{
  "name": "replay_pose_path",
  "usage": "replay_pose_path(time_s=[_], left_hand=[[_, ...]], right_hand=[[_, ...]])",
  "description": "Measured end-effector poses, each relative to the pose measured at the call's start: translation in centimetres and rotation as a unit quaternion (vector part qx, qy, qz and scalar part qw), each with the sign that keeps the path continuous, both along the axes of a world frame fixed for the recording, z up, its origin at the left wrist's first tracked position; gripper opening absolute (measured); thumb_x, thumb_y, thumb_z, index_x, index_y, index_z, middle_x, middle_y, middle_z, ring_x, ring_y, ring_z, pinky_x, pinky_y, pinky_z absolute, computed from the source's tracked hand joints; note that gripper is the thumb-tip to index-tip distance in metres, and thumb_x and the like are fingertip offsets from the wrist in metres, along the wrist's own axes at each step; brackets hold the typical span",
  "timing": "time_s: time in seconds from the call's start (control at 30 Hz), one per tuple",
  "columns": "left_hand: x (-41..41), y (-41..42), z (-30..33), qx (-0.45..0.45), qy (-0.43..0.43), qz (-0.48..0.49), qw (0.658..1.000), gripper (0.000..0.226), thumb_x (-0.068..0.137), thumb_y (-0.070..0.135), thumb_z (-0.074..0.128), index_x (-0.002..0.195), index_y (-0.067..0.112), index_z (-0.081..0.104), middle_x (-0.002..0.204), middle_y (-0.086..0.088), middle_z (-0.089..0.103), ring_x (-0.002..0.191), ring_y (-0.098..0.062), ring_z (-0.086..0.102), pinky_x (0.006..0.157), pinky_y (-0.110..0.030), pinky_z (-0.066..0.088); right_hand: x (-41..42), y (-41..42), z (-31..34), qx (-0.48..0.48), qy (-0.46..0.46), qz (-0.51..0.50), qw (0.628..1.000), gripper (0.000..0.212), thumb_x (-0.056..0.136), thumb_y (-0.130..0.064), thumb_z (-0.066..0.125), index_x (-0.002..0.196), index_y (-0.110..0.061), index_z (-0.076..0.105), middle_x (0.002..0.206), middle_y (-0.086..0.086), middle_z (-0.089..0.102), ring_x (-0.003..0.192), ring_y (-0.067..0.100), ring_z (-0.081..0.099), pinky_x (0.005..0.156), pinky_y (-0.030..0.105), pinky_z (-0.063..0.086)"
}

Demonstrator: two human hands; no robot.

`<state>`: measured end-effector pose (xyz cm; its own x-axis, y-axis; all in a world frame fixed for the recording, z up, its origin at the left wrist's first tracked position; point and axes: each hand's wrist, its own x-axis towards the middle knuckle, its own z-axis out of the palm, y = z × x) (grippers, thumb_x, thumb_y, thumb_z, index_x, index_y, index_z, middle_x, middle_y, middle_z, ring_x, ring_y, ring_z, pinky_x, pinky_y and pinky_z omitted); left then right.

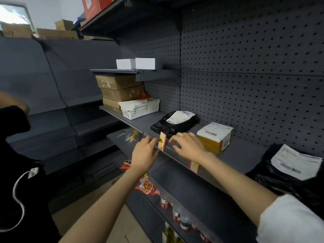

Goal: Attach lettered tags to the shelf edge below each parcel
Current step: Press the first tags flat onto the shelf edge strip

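Hands both up at front edge of shelf (228, 156). Your left hand (144, 153) pinches red-and-white tag (162, 141) between fingertips, tag upright against shelf edge, right below black bag parcel (175, 124). Your right hand (188, 146) rests just beside it, fingers spread and curled loose on edge strip, gripping nothing. Yellow box parcel (215, 137) sits behind right hand; second tag (194, 166) already on edge under it.

It was a shop stockroom or parcel point. Grey gondola shelving (219, 160) with a pegboard back (254, 67) filled the view from 12 to 3 o'clock. Labelled parcels (214, 135) lay on it, cartons (121, 90) were stacked at 11 o'clock, and snack packs (147, 186) and cans (176, 214) sat at 6 o'clock.
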<state>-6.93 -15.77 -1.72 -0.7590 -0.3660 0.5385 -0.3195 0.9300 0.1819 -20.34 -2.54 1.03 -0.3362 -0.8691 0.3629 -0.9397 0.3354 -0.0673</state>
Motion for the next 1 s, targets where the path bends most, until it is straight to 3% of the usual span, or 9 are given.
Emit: replay_pose_path(time_s=[0.17,0.33,0.43,0.57,0.77,1.0], left_hand=[[-6.5,-4.7,0.0,-0.013,0.007,-0.101,0.995,0.037,0.087,0.022,0.056,0.123,0.021,0.051,0.111,-0.008,0.058,0.101,-0.029,0.053,0.082,-0.041,0.044],[-10.5,-9.2,1.1,-0.034,-0.039,-0.208,0.977,0.007,0.081,0.022,0.065,0.087,0.022,0.068,0.089,-0.006,0.064,0.09,-0.028,0.053,0.078,-0.039,0.041],[-11.3,-12.1,1.2,-0.01,-0.028,-0.241,0.97,0.002,0.079,0.023,0.067,0.079,0.024,0.066,0.082,-0.002,0.063,0.083,-0.023,0.056,0.076,-0.037,0.042],[-10.9,-16.1,-0.1,0.085,0.01,-0.235,0.968,0.008,0.079,0.021,0.066,0.075,0.026,0.061,0.078,0.004,0.063,0.074,-0.016,0.058,0.062,-0.028,0.041],[-10.3,-20.0,-2.3,0.116,-0.011,-0.248,0.962,0.011,0.082,0.02,0.065,0.075,0.026,0.059,0.074,0.005,0.068,0.068,-0.018,0.062,0.056,-0.026,0.039],[-10.3,-20.7,-3.5,0.076,-0.023,-0.256,0.963,0.003,0.079,0.017,0.068,0.077,0.019,0.067,0.086,-0.003,0.066,0.082,-0.022,0.058,0.066,-0.034,0.047]], right_hand=[[-2.4,-3.2,0.1,0.013,0.04,-0.045,0.998,0.019,0.088,-0.026,0.05,0.106,-0.026,0.057,0.111,0.0,0.065,0.105,0.022,0.059,0.09,0.038,0.039],[-2.7,-5.5,0.4,0.015,0.041,-0.136,0.99,0.018,0.09,-0.028,0.05,0.107,-0.026,0.057,0.109,0.0,0.065,0.105,0.021,0.06,0.091,0.037,0.038],[-1.7,-7.8,0.2,0.026,0.03,-0.167,0.985,0.02,0.09,-0.028,0.051,0.109,-0.025,0.056,0.109,0.0,0.066,0.102,0.022,0.061,0.09,0.037,0.04],[0.3,-10.9,-1.7,0.018,0.0,-0.224,0.974,0.021,0.089,-0.026,0.05,0.109,-0.025,0.056,0.109,0.001,0.066,0.101,0.024,0.061,0.086,0.037,0.042],[1.7,-13.2,-3.1,0.004,-0.044,-0.271,0.962,0.03,0.088,-0.023,0.053,0.117,-0.026,0.055,0.117,0.003,0.061,0.11,0.023,0.055,0.091,0.038,0.044],[2.4,-14.1,-4.3,0.006,-0.04,-0.281,0.959,0.031,0.09,-0.026,0.053,0.121,-0.028,0.057,0.119,-0.001,0.056,0.113,0.02,0.048,0.093,0.036,0.041]])
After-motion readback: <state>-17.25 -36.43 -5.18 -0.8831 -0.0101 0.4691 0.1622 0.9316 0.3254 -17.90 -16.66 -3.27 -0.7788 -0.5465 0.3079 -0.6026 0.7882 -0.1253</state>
